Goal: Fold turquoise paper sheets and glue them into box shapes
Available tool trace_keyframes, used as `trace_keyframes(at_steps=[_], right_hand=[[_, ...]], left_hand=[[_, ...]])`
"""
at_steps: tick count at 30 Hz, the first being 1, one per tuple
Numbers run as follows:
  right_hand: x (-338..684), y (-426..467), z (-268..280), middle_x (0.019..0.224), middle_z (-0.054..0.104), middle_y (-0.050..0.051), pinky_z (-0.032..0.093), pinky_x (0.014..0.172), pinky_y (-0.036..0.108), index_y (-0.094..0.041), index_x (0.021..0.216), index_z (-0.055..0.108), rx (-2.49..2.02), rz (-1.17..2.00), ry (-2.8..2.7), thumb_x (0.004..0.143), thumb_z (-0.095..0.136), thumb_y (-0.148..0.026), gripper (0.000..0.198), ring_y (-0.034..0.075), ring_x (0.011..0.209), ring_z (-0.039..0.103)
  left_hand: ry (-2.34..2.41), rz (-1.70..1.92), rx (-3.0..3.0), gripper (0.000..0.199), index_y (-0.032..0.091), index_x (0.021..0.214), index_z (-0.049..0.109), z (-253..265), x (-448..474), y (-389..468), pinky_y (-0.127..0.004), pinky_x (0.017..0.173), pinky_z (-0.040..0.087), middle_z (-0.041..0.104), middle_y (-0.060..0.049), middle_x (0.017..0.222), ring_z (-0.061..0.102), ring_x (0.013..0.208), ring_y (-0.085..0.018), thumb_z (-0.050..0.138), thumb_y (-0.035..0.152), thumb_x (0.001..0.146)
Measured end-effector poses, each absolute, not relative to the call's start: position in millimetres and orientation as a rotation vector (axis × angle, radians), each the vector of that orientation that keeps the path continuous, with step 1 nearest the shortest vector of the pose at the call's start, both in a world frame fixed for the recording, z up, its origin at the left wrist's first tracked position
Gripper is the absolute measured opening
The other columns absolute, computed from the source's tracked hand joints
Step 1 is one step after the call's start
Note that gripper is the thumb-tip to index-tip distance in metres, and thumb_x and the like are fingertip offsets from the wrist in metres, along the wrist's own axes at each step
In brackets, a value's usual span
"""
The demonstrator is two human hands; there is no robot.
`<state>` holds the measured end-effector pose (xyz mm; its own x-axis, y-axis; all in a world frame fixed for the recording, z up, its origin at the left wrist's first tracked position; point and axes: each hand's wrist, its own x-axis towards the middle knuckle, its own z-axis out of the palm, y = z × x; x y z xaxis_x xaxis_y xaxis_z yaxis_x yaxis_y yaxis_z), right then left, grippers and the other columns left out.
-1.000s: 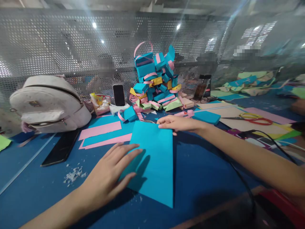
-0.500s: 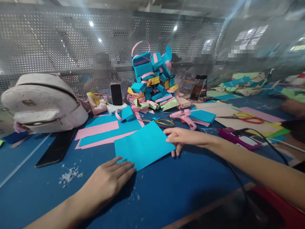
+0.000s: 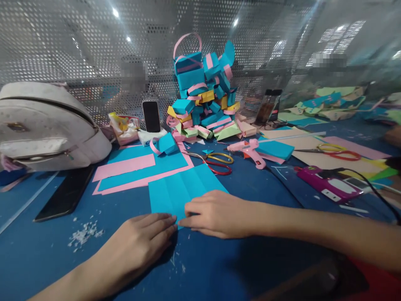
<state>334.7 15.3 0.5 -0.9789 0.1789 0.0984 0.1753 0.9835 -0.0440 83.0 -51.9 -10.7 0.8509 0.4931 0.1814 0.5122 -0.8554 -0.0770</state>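
A sheet of blue paper (image 3: 175,186) with faint parallel crease lines lies on the blue table in front of me. My left hand (image 3: 134,244) rests at its near left corner, fingers stretched out and lying flat, their tips on the edge. Close beside those fingertips, my right hand (image 3: 219,214) has its fingers bent and pressed together on the near edge of the sheet; its palm covers the right part of the paper. Just beyond the sheet lie scissors (image 3: 219,163) with red and yellow handles and a pink glue gun (image 3: 249,151).
Pink and blue paper sheets (image 3: 125,167) lie behind on the left, near a black phone (image 3: 64,196) and a white backpack (image 3: 46,129). A pile of folded paper boxes (image 3: 200,104) stands at the back. On the right are a purple power strip (image 3: 328,184), cables and more scissors (image 3: 338,152).
My right hand has moved from the sheet's right edge to its near edge, beside my left fingertips. The sheet now lies flatter. The view has shifted slightly.
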Motion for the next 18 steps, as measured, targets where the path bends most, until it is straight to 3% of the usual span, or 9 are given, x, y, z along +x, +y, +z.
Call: trace_keyframes(at_steps=[3, 7, 10, 14, 18], right_hand=[[327.5, 23.3, -6.1, 0.093, 0.064, 0.004, 0.032, 0.054, 0.029, -0.021, 0.118, 0.064, -0.113, 0.037, -3.014, 0.097, 0.048, -0.028, 0.027, 0.015, 0.071, 0.055], [327.0, 35.6, -18.6, 0.099, 0.065, 0.004, 0.036, 0.059, 0.028, -0.021, 0.121, 0.064, -0.022, 0.241, -2.956, 0.099, 0.045, -0.031, 0.030, 0.014, 0.075, 0.057], [327.8, 40.1, -28.9, 0.103, 0.064, 0.006, 0.039, 0.065, 0.027, -0.021, 0.123, 0.063, -0.041, 0.404, -2.902, 0.099, 0.044, -0.032, 0.033, 0.014, 0.081, 0.058], [327.6, 41.4, -35.0, 0.102, 0.063, 0.005, 0.040, 0.069, 0.027, -0.023, 0.126, 0.061, -0.062, 0.505, -2.893, 0.098, 0.045, -0.030, 0.033, 0.014, 0.085, 0.058], [326.3, 41.0, -34.9, 0.107, 0.063, 0.003, 0.039, 0.068, 0.028, -0.025, 0.122, 0.063, -0.076, 0.433, -2.856, 0.098, 0.047, -0.029, 0.029, 0.014, 0.083, 0.055]], left_hand=[[-0.765, -0.226, -2.874, 0.029, 0.009, 0.116, 0.061, -12.1, 83.5, -52.9, -0.038, 0.083, 0.061, 0.071, -0.013, 0.111, 0.068, 0.102, -0.026, 0.039, 0.016, 0.098], [-0.769, -0.297, -2.729, 0.043, 0.009, 0.108, 0.066, -14.8, 85.7, -57.9, -0.035, 0.074, 0.063, 0.074, -0.013, 0.107, 0.072, 0.093, -0.026, 0.024, 0.014, 0.099], [-0.737, -0.284, -2.670, 0.045, 0.010, 0.110, 0.067, -10.7, 85.0, -59.0, -0.032, 0.071, 0.063, 0.074, -0.012, 0.108, 0.073, 0.091, -0.025, 0.023, 0.014, 0.099], [-0.610, -0.230, -2.679, 0.041, 0.012, 0.111, 0.068, -4.0, 78.0, -54.9, -0.026, 0.073, 0.062, 0.074, -0.009, 0.106, 0.073, 0.091, -0.021, 0.029, 0.014, 0.098], [-0.684, -0.468, -2.672, 0.041, 0.015, 0.113, 0.067, -14.5, 69.8, -53.0, -0.026, 0.083, 0.058, 0.073, -0.004, 0.112, 0.070, 0.099, -0.018, 0.028, 0.014, 0.100]])
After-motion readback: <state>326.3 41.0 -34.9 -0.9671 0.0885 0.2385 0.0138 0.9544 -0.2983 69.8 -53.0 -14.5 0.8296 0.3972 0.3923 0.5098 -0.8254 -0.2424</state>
